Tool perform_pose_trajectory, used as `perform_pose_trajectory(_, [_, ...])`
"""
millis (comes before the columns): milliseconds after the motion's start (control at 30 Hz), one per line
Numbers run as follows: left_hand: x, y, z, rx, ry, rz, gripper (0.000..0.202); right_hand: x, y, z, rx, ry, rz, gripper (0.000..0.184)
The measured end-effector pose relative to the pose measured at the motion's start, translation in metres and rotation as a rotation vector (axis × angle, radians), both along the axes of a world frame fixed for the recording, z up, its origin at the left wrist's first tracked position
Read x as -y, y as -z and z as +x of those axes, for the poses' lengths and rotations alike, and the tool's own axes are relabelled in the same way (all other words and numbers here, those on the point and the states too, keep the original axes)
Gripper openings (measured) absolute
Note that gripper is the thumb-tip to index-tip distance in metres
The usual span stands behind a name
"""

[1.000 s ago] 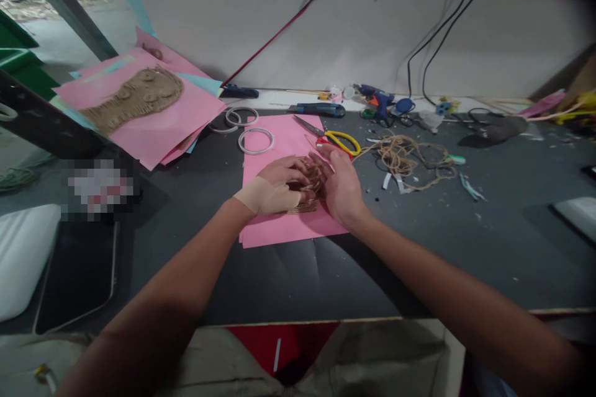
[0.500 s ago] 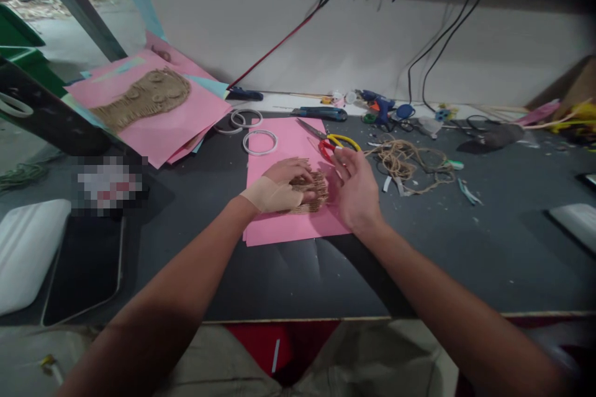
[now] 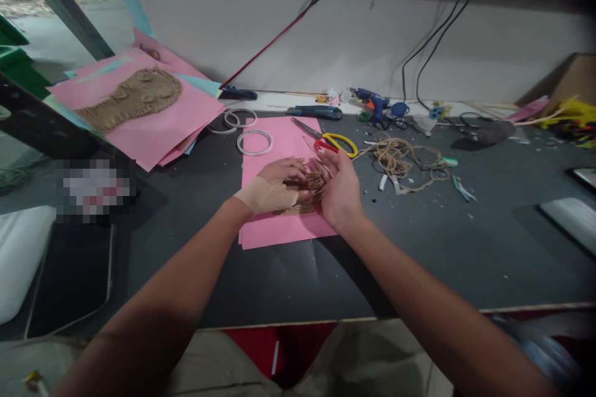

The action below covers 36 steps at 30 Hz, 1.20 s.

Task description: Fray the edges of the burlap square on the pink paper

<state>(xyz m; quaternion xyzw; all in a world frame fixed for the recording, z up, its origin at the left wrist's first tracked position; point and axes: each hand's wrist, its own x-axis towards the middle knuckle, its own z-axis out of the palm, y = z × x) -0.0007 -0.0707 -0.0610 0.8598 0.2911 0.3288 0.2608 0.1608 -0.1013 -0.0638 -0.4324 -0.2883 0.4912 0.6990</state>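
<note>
Twine mat (image 3: 315, 182) lies on pink paper (image 3: 279, 236) mid-tabletop (image 3: 274, 291); arranging its strands seems the step, calling next for light, even pressure. Forearms (image 3: 205, 260) reach from the near side: left hand (image 3: 275, 185) rests palm-down on the mat, right hand (image 3: 342, 192) curls at its right edge; whether either clamps it, I cannot tell.

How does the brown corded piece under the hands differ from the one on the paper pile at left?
The near piece is partly hidden by the left hand and right hand; the far piece has no hand on it. The far piece bears raised rounds, while the near piece's visible part shows only rows of cord. Both are brown and lie on pink paper.
</note>
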Motion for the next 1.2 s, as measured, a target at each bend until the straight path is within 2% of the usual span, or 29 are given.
perform_pose_trajectory(133, [0.002, -0.004, 0.002, 0.000, 0.018, -0.001, 0.011, 0.001, -0.003, 0.002, -0.025, -0.019, 0.017, 0.038])
perform_pose_trajectory(333, [0.003, -0.002, 0.002, 0.032, 0.034, -0.015, 0.009, 0.002, -0.004, 0.004, -0.037, -0.121, 0.004, 0.041])
perform_pose_trajectory(433, [0.005, -0.007, 0.003, 0.017, 0.027, -0.052, 0.013, 0.003, -0.004, -0.001, -0.031, -0.102, 0.015, 0.043])
perform_pose_trajectory(633, [0.009, -0.025, 0.012, -0.144, -0.041, -0.056, 0.014, 0.002, -0.005, -0.005, -0.069, -0.080, 0.015, 0.045])
perform_pose_trajectory(800, [0.007, -0.027, 0.017, -0.244, 0.050, -0.011, 0.015, 0.002, -0.008, 0.002, -0.003, -0.106, 0.061, 0.041])
perform_pose_trajectory(967, [0.007, -0.019, 0.014, -0.195, 0.009, 0.014, 0.029, 0.009, -0.006, 0.005, 0.033, -0.006, 0.067, 0.038])
perform_pose_trajectory(1200, [0.009, -0.013, 0.014, -0.191, -0.043, 0.003, 0.031, 0.028, -0.004, 0.010, 0.132, 0.139, -0.060, 0.030])
